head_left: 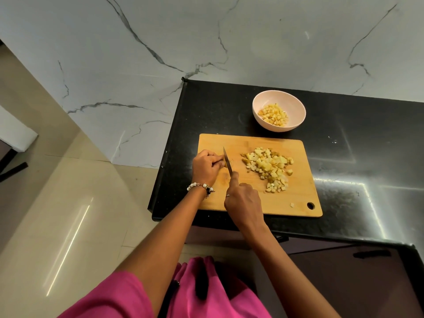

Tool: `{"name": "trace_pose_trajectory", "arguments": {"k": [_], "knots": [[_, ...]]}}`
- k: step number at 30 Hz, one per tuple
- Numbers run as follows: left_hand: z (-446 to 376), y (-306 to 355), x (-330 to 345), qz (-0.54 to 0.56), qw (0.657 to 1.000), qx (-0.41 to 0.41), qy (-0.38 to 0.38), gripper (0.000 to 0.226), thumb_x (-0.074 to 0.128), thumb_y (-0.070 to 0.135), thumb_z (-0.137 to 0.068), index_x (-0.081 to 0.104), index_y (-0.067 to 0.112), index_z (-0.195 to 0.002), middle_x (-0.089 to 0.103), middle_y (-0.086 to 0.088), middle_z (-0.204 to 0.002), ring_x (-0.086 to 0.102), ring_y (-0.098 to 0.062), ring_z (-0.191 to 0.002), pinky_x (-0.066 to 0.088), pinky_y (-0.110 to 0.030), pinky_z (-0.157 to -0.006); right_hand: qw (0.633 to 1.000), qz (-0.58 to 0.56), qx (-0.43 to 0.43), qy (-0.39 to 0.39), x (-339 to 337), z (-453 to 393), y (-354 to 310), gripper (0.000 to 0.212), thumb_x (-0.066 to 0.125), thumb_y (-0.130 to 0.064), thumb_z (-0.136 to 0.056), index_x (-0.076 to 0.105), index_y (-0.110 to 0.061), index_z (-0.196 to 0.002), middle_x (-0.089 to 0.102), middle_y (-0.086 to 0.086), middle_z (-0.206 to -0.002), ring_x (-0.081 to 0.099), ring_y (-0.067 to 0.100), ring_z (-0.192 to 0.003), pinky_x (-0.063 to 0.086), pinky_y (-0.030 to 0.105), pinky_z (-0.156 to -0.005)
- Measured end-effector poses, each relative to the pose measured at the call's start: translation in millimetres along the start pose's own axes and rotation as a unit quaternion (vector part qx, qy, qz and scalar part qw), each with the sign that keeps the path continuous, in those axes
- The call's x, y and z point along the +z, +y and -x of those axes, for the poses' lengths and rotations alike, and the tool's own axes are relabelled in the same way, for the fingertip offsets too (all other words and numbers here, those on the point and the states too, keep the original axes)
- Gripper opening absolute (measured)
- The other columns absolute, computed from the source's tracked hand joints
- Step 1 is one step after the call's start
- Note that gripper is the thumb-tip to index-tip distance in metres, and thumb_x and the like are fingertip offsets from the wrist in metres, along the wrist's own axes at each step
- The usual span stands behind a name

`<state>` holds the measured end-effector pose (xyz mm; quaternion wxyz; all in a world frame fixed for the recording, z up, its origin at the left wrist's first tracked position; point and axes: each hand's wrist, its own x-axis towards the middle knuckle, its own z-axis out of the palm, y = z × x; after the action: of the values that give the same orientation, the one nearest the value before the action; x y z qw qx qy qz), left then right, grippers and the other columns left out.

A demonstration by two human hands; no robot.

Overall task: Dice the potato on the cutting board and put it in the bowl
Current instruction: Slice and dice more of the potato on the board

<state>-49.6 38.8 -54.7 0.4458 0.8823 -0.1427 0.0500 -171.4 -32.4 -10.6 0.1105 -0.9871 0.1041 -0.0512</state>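
A wooden cutting board [284, 203] lies on the black counter. On its left part my left hand [205, 167] presses down a small remaining potato piece [222, 159], mostly hidden under the fingers. My right hand [244, 198] grips a knife [227, 162], its blade standing right beside my left fingertips on the potato piece. A heap of diced potato [269, 166] covers the board's right half, and one loose cube [292, 204] lies near the front edge. A pale pink bowl [294, 104] behind the board holds some diced potato [273, 114].
The black counter [367, 161] ends just left of the board, with beige floor tiles [68, 203] below. A marble wall [160, 42] rises behind. The board has a hanging hole [311, 205] at its front right corner.
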Motion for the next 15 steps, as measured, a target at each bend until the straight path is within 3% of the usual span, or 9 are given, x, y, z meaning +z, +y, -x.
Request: {"name": "trace_pose_trajectory", "arguments": {"k": [12, 15], "knots": [[-2.3, -1.6, 2.0, 0.002, 1.000, -0.009, 0.006, 0.020, 0.076, 0.010, -0.073, 0.074, 0.003, -0.092, 0.067, -0.012, -0.086, 0.062, -0.022, -0.081, 0.052, -0.030, -0.073, 0.999, 0.046, -0.010, -0.003, 10.4, -16.1, -10.1, 0.052, 0.029, 0.002, -0.093, 0.022, 0.008, -0.144, 0.063, 0.022, -0.089, 0.063, 0.035, -0.073, 0.032, 0.032, -0.053], [-2.0, -1.1, 2.8, -0.005, 1.000, -0.011, 0.009, 0.020, 0.076, 0.010, -0.073, 0.074, 0.003, -0.091, 0.067, -0.013, -0.086, 0.062, -0.023, -0.080, 0.051, -0.030, -0.073, 0.998, 0.053, -0.007, -0.018, 13.9, -13.6, -10.0, 0.052, 0.038, 0.003, -0.089, 0.028, 0.010, -0.140, 0.064, 0.022, -0.078, 0.061, 0.034, -0.060, 0.031, 0.031, -0.048]]}}
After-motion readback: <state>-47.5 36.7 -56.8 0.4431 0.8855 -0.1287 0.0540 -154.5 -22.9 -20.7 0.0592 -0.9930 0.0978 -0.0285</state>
